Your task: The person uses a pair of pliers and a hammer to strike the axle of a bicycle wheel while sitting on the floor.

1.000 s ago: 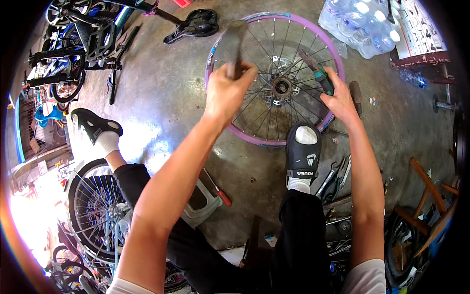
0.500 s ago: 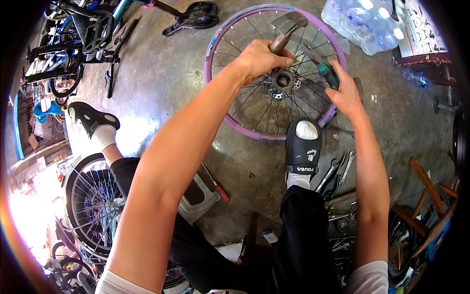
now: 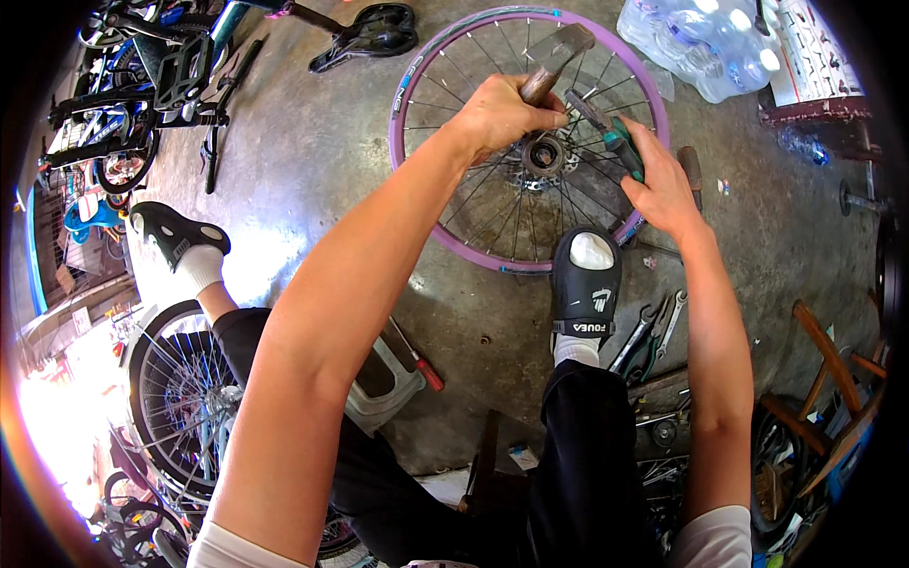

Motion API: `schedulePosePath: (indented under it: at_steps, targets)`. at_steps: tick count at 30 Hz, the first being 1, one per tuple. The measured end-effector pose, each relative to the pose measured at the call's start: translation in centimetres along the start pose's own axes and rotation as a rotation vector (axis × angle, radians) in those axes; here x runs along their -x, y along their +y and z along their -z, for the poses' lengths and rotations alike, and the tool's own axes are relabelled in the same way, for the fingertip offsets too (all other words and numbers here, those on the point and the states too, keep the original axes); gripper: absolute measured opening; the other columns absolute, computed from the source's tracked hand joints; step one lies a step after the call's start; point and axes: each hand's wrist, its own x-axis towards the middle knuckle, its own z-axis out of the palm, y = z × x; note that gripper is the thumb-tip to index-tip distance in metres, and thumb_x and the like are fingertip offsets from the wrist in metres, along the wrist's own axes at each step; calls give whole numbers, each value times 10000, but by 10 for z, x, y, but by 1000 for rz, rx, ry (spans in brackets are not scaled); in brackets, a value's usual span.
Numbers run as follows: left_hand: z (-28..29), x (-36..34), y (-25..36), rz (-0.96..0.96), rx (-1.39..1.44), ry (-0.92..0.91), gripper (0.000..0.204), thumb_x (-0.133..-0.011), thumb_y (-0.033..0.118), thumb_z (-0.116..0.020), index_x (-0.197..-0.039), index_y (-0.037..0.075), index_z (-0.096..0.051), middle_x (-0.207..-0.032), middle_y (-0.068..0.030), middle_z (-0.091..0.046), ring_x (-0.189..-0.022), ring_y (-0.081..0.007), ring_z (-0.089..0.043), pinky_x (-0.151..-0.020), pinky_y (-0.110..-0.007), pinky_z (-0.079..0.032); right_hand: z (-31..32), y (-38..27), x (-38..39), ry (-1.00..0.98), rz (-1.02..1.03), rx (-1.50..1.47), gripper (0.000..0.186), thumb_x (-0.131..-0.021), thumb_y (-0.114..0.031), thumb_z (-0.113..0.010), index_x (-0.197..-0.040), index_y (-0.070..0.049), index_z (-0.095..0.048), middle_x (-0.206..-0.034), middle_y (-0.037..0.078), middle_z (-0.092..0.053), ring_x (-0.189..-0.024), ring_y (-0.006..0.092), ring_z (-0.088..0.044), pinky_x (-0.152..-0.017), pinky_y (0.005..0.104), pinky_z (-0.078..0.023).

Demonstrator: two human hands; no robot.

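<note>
My left hand is closed round the brown handle of a hammer, its metal head up over the far side of a purple-rimmed bicycle wheel. Whether the left thumb and fingertip also pinch something small, I cannot make out. In my right hand is a pair of pliers with green and black handles. The pliers' jaws point at my left fingertips, just above the spokes. Below both hands lies the wheel's hub, with a round opening facing up and a brake disc under it.
My right shoe is at the wheel's near rim. Wrenches and a red-handled screwdriver lie on the floor. A brown handle is beside my right hand. Bottled water, a saddle and bicycles surround the area.
My right hand has shifted slightly left, and the pliers' jaws have come closer to my left fingertips. The left hand keeps its grip on the hammer.
</note>
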Motion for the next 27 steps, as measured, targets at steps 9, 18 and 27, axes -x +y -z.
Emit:
schedulePosePath:
  at_steps: [9, 18, 27]
  targets:
    - [39, 40, 33, -41, -541, 158, 328, -870, 284, -802, -1096, 49, -773, -896, -74, -731, -844, -184, -666, -806, -351, -522, -12, -4, 3, 89, -40, 35, 563, -819, -85, -732, -1348, -82, -539, -1234, 195, -680, -1126, 453, -637, -927, 514, -523]
    - [48, 55, 168, -546, -743, 15, 386, -962, 296, -738, -1182, -21, -716, -820, -117, -675, -764, -191, -651, -736, -356, -536, -3, -2, -1, 47, -66, 50, 535, -834, -72, -717, -1342, -58, -550, -1156, 259, -682, -1081, 492, -629, -912, 524, -513]
    - [22, 56, 173, -565, -1228, 6, 401, -923, 357, -758, -1240, 111, -748, -952, -195, -755, -845, -363, -740, -776, -446, -571, 5, -13, -7, 16, -42, 48, 511, -793, -36, -731, -1267, -67, -543, -1090, 247, -680, -1027, 486, -641, -854, 550, -512]
